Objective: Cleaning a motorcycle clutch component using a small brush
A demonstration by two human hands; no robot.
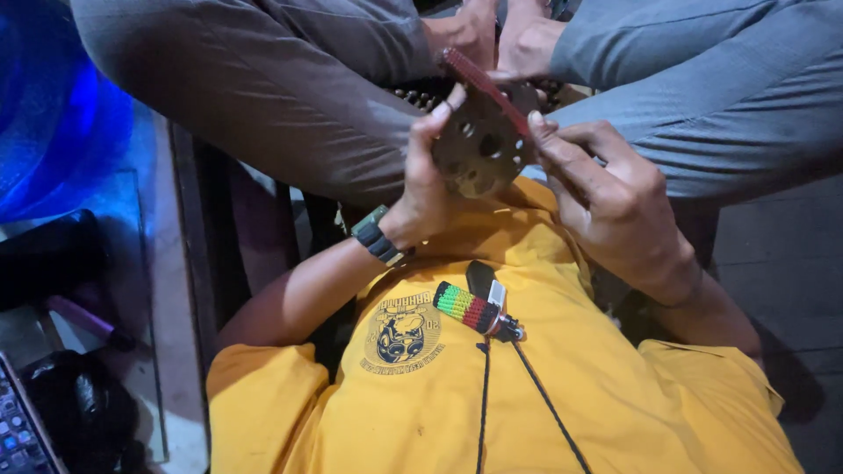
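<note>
A round, dull metal disc [481, 145] with several holes is held up in front of my yellow shirt [527, 386]. My left hand [426, 180] grips its left edge, and a dark wristband sits on that wrist. My right hand [606, 189] holds the right edge with its fingertips. A thin red ridged strip [481, 81] slants across the top of the disc, between my two hands. I cannot tell which hand holds it.
Grey-clad limbs [263, 79] cross the top, with bare skin [527, 39] showing beyond the disc. A striped beaded fob [465, 307] hangs on a black cord on my chest. On the left are a blue container [53, 114], dark objects and a phone corner [18, 430].
</note>
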